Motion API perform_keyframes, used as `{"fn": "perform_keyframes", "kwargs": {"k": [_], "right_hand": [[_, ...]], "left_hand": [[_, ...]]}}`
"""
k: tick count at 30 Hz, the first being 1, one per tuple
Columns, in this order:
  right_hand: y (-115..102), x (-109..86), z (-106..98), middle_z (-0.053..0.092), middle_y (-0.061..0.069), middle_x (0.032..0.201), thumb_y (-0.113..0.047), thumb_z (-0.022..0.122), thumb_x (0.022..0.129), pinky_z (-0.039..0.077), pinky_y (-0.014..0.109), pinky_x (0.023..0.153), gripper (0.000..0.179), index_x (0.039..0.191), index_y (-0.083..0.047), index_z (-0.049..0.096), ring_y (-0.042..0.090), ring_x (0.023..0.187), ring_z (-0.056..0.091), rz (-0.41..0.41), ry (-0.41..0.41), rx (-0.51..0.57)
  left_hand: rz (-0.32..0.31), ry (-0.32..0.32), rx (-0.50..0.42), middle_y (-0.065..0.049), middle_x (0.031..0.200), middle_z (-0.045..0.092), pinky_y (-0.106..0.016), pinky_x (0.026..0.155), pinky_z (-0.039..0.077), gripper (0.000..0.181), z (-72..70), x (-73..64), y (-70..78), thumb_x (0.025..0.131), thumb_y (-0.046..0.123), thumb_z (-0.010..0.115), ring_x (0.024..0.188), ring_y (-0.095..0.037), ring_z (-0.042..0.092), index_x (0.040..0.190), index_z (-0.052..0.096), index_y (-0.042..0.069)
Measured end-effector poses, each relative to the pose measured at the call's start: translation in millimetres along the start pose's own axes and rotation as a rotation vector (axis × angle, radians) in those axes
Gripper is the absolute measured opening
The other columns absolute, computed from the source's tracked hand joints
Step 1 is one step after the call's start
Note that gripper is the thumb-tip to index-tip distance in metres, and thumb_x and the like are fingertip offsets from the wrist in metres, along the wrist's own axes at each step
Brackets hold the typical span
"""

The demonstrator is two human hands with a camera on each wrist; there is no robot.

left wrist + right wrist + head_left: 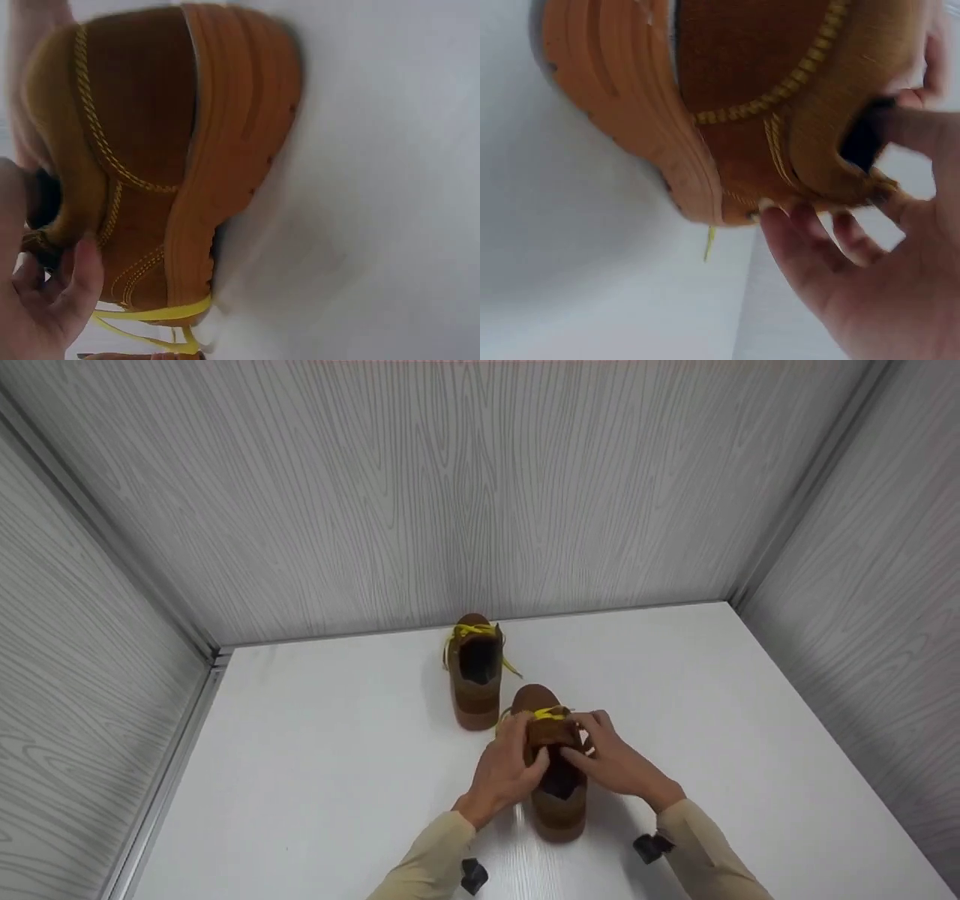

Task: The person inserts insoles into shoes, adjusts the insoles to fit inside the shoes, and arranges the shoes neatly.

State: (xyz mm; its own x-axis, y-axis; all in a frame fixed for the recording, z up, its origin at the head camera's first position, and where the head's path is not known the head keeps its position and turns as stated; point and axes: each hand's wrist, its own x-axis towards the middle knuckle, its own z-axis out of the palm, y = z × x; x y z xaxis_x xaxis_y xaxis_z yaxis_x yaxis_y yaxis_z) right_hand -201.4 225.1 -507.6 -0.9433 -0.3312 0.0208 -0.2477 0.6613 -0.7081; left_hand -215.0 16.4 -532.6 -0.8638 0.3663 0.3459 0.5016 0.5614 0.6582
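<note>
A brown lace-up shoe (pixel 561 819) with yellow laces (pixel 549 714) stands upright on the white table, toe pointing away from me. My left hand (pixel 501 769) grips the left edge of its opening near the tongue, thumb at the inner side and fingers outside. On the opposite edge my right hand (pixel 616 761) does likewise, its thumb reaching into the dark opening. Both wrist views show the shoe's thick tan sole and yellow stitching close up. A matching shoe (pixel 476 712) stands farther off, slightly left, with its yellow laces hanging loose at the sides.
The white tabletop (pixel 337 765) spreads out on both sides of the shoes. A grey wood-grain panel (pixel 450 495) rises behind it, with side panels at left (pixel 75 622) and right (pixel 862 622).
</note>
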Motion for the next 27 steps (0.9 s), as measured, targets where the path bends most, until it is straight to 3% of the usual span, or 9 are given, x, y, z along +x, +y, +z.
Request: {"fn": "perform_keyframes", "kwargs": {"k": [2,4,6,9,12,18,27], "right_hand": [[4,-15.8,-5,0.029,0.010,0.141,-0.039,0.066,0.089,0.044,0.043,0.091,0.077,0.149,-0.021,0.021,0.026,0.114,0.046,0.024,-0.082,0.125],[10,-29.1,-7,0.017,0.012,0.152,-0.041,0.072,0.084,0.038,0.049,0.098,0.099,0.153,-0.021,0.004,0.033,0.127,0.038,0.048,-0.149,0.202],[17,-38.1,-5,0.009,0.013,0.156,-0.040,0.077,0.079,0.033,0.053,0.102,0.110,0.154,-0.019,-0.001,0.037,0.134,0.029,0.065,-0.196,0.227],[25,-44.1,4,0.005,0.014,0.157,-0.037,0.081,0.075,0.031,0.053,0.104,0.116,0.154,-0.016,-0.002,0.039,0.137,0.024,0.054,-0.237,0.229],[29,-45.2,16,0.010,0.009,0.158,-0.038,0.082,0.074,0.032,0.049,0.104,0.115,0.154,-0.022,0.000,0.037,0.136,0.029,0.036,-0.227,0.252],[31,-48.2,31,0.018,0.001,0.156,-0.038,0.082,0.073,0.036,0.048,0.102,0.111,0.152,-0.038,0.004,0.033,0.133,0.035,0.041,-0.146,0.320],[26,-43.1,35,0.014,0.002,0.157,-0.034,0.082,0.074,0.035,0.047,0.102,0.114,0.153,-0.033,0.000,0.032,0.136,0.030,0.002,-0.127,0.351]], "left_hand": [[-0.118,-0.053,-0.204,-0.007,0.116,0.048,-0.033,0.081,0.048,0.061,-4.8,-14.9,-1.4,0.087,0.026,0.059,0.096,-0.017,0.054,0.140,0.035,0.009],[-0.225,-0.125,-0.382,-0.010,0.126,0.044,-0.039,0.087,0.047,0.073,-7.6,-27.8,-4.1,0.086,0.027,0.060,0.109,-0.024,0.052,0.147,0.025,0.009],[-0.295,-0.213,-0.501,-0.013,0.137,0.038,-0.043,0.093,0.044,0.081,-7.2,-37.0,-7.0,0.084,0.029,0.063,0.121,-0.030,0.046,0.150,0.020,0.010],[-0.343,-0.326,-0.604,-0.012,0.149,0.028,-0.048,0.100,0.038,0.095,-1.5,-46.0,-10.1,0.080,0.035,0.073,0.134,-0.032,0.034,0.153,0.014,0.014],[-0.368,-0.351,-0.658,-0.007,0.151,0.028,-0.047,0.103,0.035,0.103,7.4,-51.6,-11.1,0.076,0.038,0.079,0.135,-0.029,0.033,0.154,0.013,0.021],[-0.332,-0.286,-0.678,-0.002,0.146,0.039,-0.038,0.103,0.036,0.105,19.6,-55.3,-9.2,0.073,0.036,0.083,0.130,-0.021,0.040,0.153,0.016,0.024],[-0.296,-0.300,-0.611,0.002,0.145,0.042,-0.033,0.102,0.038,0.100,16.3,-46.7,-10.6,0.073,0.035,0.083,0.128,-0.016,0.043,0.151,0.023,0.023]]}}
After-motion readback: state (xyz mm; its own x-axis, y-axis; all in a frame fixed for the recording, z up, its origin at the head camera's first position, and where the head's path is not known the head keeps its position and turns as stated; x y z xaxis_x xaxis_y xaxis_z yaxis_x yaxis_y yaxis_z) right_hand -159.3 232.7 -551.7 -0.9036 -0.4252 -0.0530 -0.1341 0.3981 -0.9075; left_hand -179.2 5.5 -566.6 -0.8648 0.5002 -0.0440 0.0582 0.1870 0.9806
